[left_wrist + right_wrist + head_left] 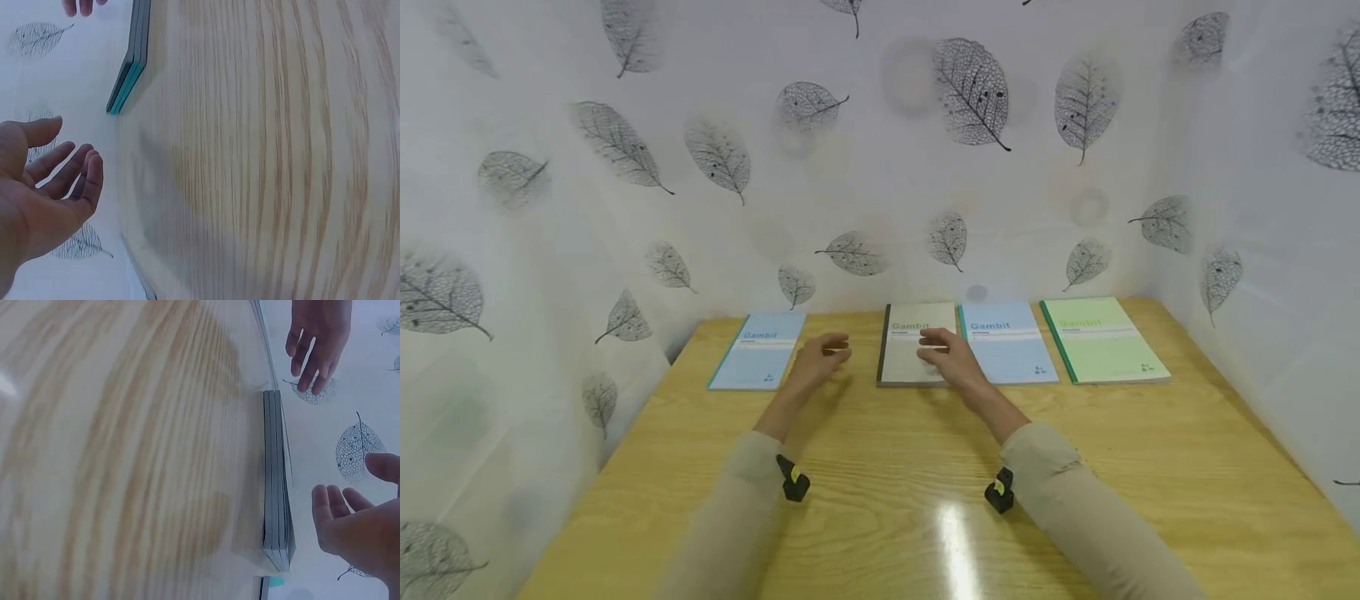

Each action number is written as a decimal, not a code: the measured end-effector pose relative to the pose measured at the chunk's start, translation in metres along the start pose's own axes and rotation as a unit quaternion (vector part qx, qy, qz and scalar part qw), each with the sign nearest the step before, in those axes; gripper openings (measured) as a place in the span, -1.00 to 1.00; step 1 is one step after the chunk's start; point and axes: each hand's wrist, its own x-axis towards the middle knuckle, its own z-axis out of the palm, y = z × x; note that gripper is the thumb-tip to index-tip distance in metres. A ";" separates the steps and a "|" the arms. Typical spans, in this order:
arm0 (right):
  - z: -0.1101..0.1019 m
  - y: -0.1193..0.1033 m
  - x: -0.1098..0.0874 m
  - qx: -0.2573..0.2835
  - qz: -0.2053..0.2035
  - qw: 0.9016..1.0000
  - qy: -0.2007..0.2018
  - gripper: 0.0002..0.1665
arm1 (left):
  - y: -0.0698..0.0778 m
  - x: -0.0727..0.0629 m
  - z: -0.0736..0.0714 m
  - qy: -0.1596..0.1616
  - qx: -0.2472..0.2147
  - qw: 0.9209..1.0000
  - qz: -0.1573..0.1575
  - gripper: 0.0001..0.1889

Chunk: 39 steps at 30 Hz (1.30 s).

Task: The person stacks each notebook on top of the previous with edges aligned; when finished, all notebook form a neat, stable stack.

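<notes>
My left hand (pixel 814 365) hovers just right of a light blue notebook (pixel 752 367) with a teal spine. Its fingers are loosely bent with nothing in them, as the left wrist view of that hand (pixel 50 187) also shows. Above a grey-beige notebook (pixel 901 357) is my right hand (pixel 958 362), palm turned inward and fingers relaxed, overlapping the cover's right side in the head view. In the right wrist view a thick stack of notebooks (pixel 273 469) shows its layered edges, apart from my right hand (pixel 362 525).
Right of the grey-beige notebook lie another light blue notebook (pixel 1007 346) and a green notebook (pixel 1105 342). The wooden table (pixel 880 467) carries them along its back edge. A white sheet (pixel 880 183) printed with leaves hangs behind and at both sides.
</notes>
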 end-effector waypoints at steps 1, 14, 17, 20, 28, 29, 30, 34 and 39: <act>0.001 0.000 0.001 0.007 0.000 1.000 -0.004 -0.41 | -0.002 -0.002 -0.006 0.000 -0.001 1.000 0.001 -0.50; 0.040 -0.014 0.012 0.080 0.001 0.995 -0.062 -0.39 | -0.034 -0.018 -0.080 0.023 0.028 0.999 -0.014 -0.47; 0.051 -0.017 0.016 0.079 0.003 0.994 -0.070 -0.39 | -0.042 -0.021 -0.092 0.031 0.051 0.998 -0.028 -0.46; 0.064 -0.018 0.020 0.078 0.004 0.994 -0.074 -0.39 | -0.051 -0.024 -0.102 0.045 0.061 0.996 -0.044 -0.45; 0.108 -0.020 0.024 0.087 0.007 0.992 -0.095 -0.36 | -0.070 -0.027 -0.121 0.063 0.067 0.993 -0.071 -0.42; 0.113 -0.021 0.023 0.089 0.006 0.991 -0.096 -0.36 | -0.072 -0.027 -0.123 0.069 0.067 0.993 -0.074 -0.42; 0.117 -0.022 0.023 0.093 0.006 0.991 -0.098 -0.36 | -0.074 -0.027 -0.126 0.076 0.069 0.992 -0.077 -0.43; 0.133 -0.023 0.027 0.107 0.010 0.990 -0.095 -0.36 | -0.081 -0.026 -0.135 0.105 0.064 0.988 -0.089 -0.45; 0.148 -0.018 0.030 0.126 0.023 0.988 -0.085 -0.37 | -0.087 -0.025 -0.143 0.118 0.061 0.983 -0.126 -0.44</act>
